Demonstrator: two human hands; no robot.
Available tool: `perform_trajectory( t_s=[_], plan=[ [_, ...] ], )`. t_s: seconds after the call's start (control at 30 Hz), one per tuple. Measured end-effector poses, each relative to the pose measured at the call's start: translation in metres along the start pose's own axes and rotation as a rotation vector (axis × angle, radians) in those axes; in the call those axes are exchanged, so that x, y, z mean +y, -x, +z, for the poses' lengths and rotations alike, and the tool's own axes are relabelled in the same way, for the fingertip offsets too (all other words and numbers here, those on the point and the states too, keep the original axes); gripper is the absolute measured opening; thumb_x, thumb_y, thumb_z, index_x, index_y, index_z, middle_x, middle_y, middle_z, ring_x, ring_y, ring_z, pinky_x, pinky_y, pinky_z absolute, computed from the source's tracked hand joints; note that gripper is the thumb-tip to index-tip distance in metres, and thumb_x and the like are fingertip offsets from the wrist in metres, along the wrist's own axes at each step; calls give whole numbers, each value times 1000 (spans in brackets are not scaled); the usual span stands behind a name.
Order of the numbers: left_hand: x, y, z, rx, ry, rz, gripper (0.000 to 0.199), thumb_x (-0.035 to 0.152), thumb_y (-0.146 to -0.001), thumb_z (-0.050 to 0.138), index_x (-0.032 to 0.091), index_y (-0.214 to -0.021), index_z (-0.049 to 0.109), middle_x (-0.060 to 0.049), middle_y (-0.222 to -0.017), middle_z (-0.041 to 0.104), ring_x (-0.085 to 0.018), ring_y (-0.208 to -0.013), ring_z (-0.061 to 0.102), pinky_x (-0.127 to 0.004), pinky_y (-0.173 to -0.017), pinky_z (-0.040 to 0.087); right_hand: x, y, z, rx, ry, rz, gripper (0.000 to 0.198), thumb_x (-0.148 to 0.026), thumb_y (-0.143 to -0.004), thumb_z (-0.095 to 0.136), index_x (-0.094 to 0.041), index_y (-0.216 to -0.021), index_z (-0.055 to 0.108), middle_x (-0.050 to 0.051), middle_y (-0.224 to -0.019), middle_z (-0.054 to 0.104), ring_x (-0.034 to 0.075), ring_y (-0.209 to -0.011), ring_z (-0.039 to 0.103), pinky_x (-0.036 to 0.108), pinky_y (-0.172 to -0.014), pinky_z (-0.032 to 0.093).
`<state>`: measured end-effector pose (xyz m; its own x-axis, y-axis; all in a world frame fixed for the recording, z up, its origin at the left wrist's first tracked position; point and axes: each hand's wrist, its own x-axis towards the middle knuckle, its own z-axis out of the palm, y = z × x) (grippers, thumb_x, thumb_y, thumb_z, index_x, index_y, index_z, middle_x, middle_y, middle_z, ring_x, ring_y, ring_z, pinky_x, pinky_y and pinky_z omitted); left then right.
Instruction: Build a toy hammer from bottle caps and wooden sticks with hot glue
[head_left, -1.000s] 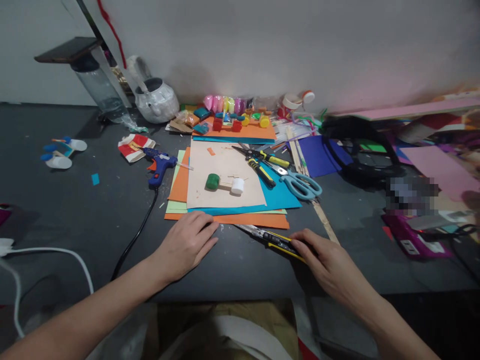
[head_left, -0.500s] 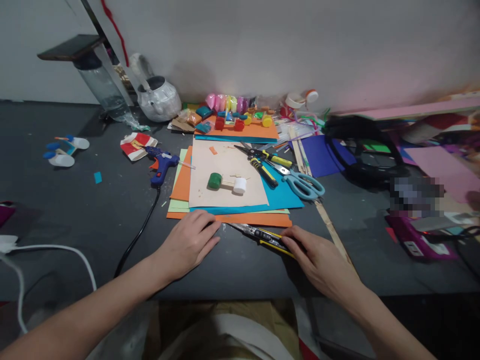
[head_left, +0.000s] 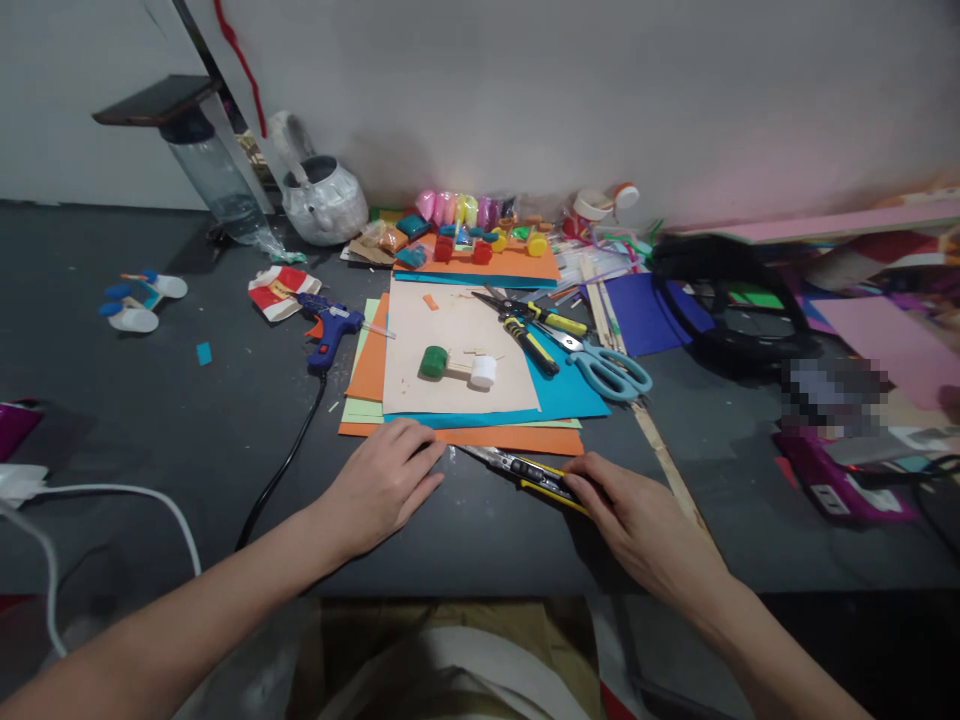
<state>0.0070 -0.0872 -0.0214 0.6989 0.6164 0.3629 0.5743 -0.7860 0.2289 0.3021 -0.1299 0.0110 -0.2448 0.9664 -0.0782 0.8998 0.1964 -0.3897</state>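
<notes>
My left hand rests on the grey table at the paper stack's front edge, its fingers slightly apart with nothing in them. Beside it lies a yellow and black utility knife, its blade toward the left hand. At the knife's rear end, my right hand has its fingers and thumb closed on the handle. Above the hands, on the beige top sheet, a green cylinder and a white cylinder are joined by thin sticks. Pliers and blue-handled scissors lie to the right.
On the left are a blue glue gun with a black cord and a small white-and-blue wheeled piece. A silver pot stands by the wall. A wooden strip, black ring-shaped object and magenta box are on the right.
The view has shifted slightly, so the things on the table appear a little further right. Both hands and the utility knife keep nearly the same places.
</notes>
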Motion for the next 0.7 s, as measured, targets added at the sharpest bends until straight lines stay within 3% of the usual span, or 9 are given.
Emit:
perform_trajectory(
  t_s=[0.5, 0.7],
  plan=[
    [0, 2, 1, -5, 25, -37, 23, 21, -95, 52, 9, -112, 60, -15, -106, 64, -27, -98, 59, -45, -85, 54, -2, -1, 1, -34, 43, -57, 29, -32, -101, 33, -23, -90, 58, 4, -78, 69, 19, -66, 64, 28, -58, 42],
    [0, 3, -5, 8, 35, -38, 24, 22, -96, 50, 10, -114, 59, -15, -108, 65, -27, -100, 60, -45, -86, 55, -2, 0, 1, -24, 15, -16, 28, -35, -100, 35, -23, -91, 59, 3, -79, 70, 19, -67, 65, 28, -59, 44]
  ],
)
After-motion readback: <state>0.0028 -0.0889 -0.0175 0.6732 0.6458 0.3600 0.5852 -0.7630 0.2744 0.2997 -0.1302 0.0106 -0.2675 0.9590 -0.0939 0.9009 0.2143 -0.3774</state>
